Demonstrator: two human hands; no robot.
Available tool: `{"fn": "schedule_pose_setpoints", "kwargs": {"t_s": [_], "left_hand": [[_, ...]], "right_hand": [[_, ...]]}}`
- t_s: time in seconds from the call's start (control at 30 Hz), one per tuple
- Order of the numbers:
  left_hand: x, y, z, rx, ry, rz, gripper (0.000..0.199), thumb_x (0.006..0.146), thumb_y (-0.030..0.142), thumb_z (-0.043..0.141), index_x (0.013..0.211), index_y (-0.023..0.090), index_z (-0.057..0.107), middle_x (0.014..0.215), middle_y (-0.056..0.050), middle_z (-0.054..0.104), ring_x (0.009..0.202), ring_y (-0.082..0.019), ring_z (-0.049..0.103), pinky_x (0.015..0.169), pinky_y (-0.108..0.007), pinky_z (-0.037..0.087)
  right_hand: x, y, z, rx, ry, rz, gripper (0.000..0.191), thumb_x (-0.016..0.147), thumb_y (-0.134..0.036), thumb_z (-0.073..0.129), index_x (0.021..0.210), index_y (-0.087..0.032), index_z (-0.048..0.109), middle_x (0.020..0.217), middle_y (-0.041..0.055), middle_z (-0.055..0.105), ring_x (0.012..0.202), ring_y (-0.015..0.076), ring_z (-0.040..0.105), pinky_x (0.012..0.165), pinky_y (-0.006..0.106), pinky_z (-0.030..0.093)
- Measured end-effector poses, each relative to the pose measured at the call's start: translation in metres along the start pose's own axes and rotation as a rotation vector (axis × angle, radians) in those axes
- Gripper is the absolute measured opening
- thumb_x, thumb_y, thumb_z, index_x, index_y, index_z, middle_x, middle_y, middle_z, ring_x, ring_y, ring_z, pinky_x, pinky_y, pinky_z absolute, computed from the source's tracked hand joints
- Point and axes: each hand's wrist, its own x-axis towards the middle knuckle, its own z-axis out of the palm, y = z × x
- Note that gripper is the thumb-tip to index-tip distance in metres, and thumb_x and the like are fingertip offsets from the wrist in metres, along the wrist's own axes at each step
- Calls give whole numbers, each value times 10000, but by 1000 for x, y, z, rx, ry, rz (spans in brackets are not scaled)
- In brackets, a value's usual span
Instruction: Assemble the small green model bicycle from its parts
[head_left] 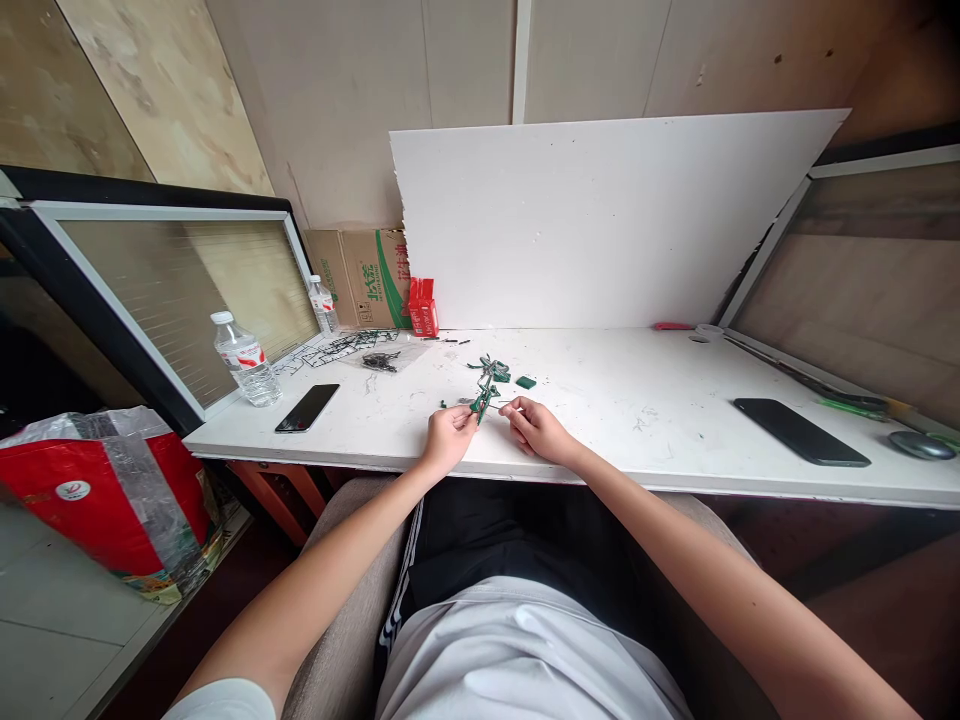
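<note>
The left hand (450,438) pinches a small green part with dark thin pieces (482,403) near the white table's (600,450) front edge, left of its middle; the right hand's (538,430) fingertips press together on a thin dark rod. The part looks light, stiff and fragile, best held by its thickest section. Beyond lies a loose green-and-grey cluster (493,369). Fingers hide the part's lower end; whether rod and part touch is unclear.

White table (622,390) — water bottle (249,372), phone (307,408), green piece (526,382)
</note>
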Motion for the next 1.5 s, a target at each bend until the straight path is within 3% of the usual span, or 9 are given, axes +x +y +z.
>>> {"fn": "schedule_pose_setpoints", "kwargs": {"t_s": [0.17,0.4,0.63,0.83,1.17,1.5], "left_hand": [[-4,2,2,22,-20,37,360,834,341,796,1113,113,798,1150,-165,793,981,-297,785,924,-458,656],[-3,5,4,-39,-22,-7,327,800,382,839,979,112,794,1086,-168,801,960,-305,788,900,-462,660],[-3,5,4,-33,-24,-28,351,788,393,853,974,103,788,1094,-182,800,956,-309,791,892,-461,662],[-3,9,2,-32,-35,-44,371,797,409,850,995,99,796,1105,-189,797,976,-318,789,857,-448,669],[-3,9,2,-77,-66,-74,428,806,433,849,1060,95,782,1139,-209,786,1050,-349,778,836,-452,670],[-2,7,2,-67,-58,-89,455,802,424,853,1106,94,782,1150,-198,787,1024,-329,780,820,-437,671]], "right_hand": [[1,-1,-10,99,-79,49,476,1009,-684,488,995,-212,547,590,-86,448,422,95,419,471,244,354],[3,1,-4,61,5,15,501,1010,-704,435,1037,-215,539,574,-96,386,435,107,384,475,252,348],[-1,-7,-2,44,55,8,403,971,-632,567,1021,-242,480,619,-93,390,497,106,362,484,236,307],[0,-3,-2,-12,71,-30,381,982,-617,568,1027,-247,493,662,-73,422,521,120,386,510,266,349],[1,-3,-2,-21,71,-20,400,1008,-649,515,967,-253,477,527,-77,464,464,142,427,512,276,365],[4,1,-2,19,91,9,452,991,-686,517,975,-234,514,557,-86,468,435,146,541,505,276,413]]}}
